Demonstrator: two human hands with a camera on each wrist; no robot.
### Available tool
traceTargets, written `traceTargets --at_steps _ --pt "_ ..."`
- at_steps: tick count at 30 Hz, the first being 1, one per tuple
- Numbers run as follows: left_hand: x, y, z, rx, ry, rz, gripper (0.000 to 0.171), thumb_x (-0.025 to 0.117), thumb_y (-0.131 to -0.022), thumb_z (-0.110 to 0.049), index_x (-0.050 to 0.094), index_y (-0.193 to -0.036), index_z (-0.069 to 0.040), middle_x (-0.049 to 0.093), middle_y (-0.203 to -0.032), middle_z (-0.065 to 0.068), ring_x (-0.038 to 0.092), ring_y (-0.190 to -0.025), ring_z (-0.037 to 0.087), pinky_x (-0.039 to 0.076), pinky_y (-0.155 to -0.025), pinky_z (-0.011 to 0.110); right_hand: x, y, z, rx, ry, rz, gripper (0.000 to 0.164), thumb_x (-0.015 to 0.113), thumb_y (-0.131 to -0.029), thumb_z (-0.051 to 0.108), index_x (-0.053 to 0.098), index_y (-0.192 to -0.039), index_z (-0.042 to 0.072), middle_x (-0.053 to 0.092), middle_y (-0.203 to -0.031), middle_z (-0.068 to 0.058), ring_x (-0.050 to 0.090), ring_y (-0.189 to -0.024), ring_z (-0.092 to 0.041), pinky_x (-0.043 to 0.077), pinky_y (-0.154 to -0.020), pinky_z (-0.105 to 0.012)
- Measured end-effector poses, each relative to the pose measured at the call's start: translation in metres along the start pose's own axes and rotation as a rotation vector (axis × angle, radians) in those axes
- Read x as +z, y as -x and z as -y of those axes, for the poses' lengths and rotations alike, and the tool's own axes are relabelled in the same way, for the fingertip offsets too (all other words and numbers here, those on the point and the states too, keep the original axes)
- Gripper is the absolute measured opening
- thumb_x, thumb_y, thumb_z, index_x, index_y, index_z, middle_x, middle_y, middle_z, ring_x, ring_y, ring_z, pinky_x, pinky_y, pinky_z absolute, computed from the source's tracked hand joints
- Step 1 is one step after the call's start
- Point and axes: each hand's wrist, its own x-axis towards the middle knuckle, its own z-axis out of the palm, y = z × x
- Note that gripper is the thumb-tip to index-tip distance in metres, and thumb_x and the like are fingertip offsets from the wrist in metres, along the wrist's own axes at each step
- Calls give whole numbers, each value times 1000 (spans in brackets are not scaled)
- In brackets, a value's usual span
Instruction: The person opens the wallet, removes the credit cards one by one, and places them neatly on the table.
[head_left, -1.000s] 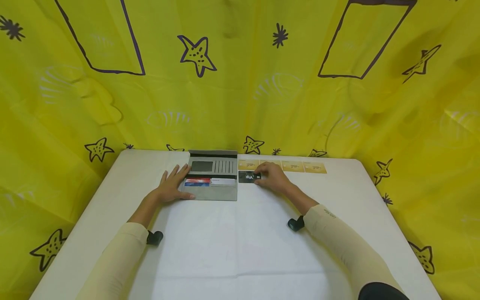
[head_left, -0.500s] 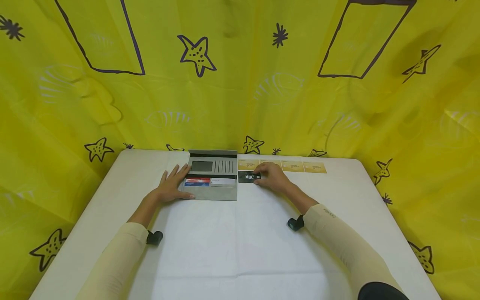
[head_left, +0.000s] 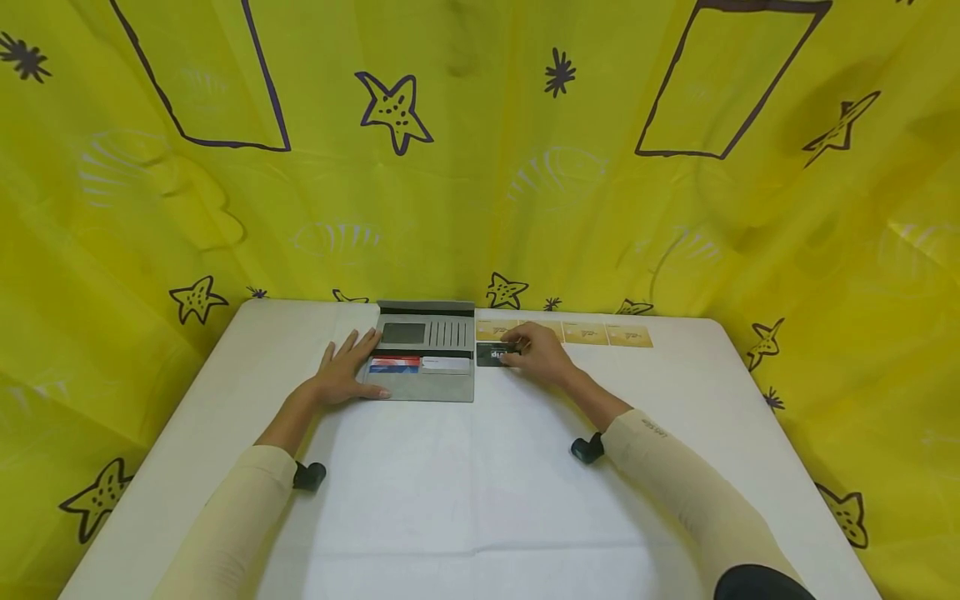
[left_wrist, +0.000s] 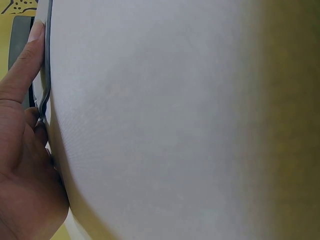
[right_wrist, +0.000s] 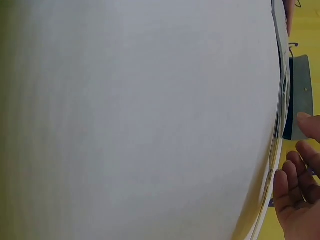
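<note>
A grey wallet (head_left: 420,388) lies unfolded at the back of the table, with a red-and-blue card (head_left: 395,364) and a white card (head_left: 446,364) in its lower slots. My left hand (head_left: 341,372) rests at the wallet's left side, fingers spread and thumb on its lower edge. A black card (head_left: 489,354) with white lettering lies flat just right of the wallet. Over this card's right part is my right hand (head_left: 546,357), partly covering the letters. In the right wrist view its thumb (right_wrist: 309,125) and forefinger are apart, with no card visible between them.
A row of gold cards (head_left: 585,333) lies behind the black card, partly hidden by the right hand. The white table (head_left: 465,483) ends at a yellow patterned curtain (head_left: 465,208) right behind the wallet.
My right hand has shifted slightly left over the black card and now covers more of its lettering. The card, the wallet and my left hand have stayed in place.
</note>
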Motion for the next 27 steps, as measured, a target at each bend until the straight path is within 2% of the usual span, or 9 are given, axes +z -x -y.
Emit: traceTargets --at_steps 9,19,27 --pt "0 0 1 15 5 -8 118 85 -84 -51 17 -167 -2 9 -173 23 -5 -158 46 -15 -120 66 12 -4 11 28 -29 -5 22 84 -91 11 78 -110 1 70 -97 -6 64 -86 -20 55 -77 -33" --pt "1 -1 1 4 -15 -3 116 85 -85 -47 17 -167 -2 10 -174 22 -4 -158 46 -13 -120 67 24 -10 27 5 -39 3 21 86 -89 10 79 -107 1 72 -93 -5 64 -82 -19 54 -74 -30" --pt "1 -1 1 3 -8 2 116 85 -85 -48 17 -167 -2 9 -174 22 -5 -158 46 -14 -120 67 37 -14 39 -4 -56 40 21 87 -87 7 78 -106 0 72 -91 -5 63 -81 -17 53 -73 -26"
